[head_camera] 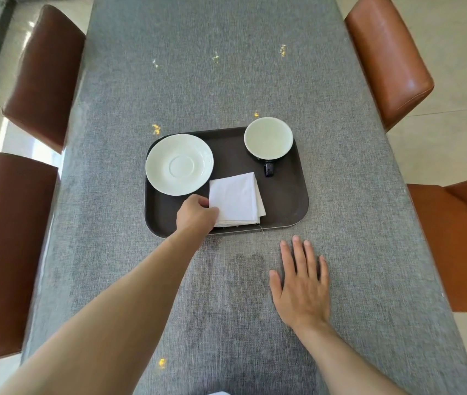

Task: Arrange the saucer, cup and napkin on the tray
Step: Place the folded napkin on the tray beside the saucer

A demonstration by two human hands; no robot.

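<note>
tray (289,201): dark, rounded rectangle, centre of the grey table (226,81), long axis running 9 to 3 o'clock.
saucer (179,164): white, on the tray's 10 o'clock corner, its left rim over the tray lip. Empty.
cup (268,138): on the tray at 1 o'clock, upright, white inside, dark handle pointing to 6 o'clock. Well apart from the saucer.
napkin (235,199): white folded square, on the tray at 6 o'clock, slightly skewed, just beside the saucer's lower right rim; touching or not, cannot tell. Near edge sits by the tray's near lip.
left hand (196,213): grip closed on the napkin's left edge near the 7 o'clock corner, fingers curled over it, fingertips hidden.
right hand (302,283): flat on the table, fingers spread, holding nothing, at 5 o'clock off the tray, apart from it.
key relation: napkin lies at 3 o'clock from the left grip, folded edges running roughly 12 to 6. Left hand is the nearer one by far; it is already on the cloth.
status (judgement): all three items are on the tray; what's left looks like squaring the napkin, maybe seating the cup on the saucer.
risk (judgement): dragging the napkin toward 10 o'clock could nudge the saucer, which already overhangs the lip.
</note>
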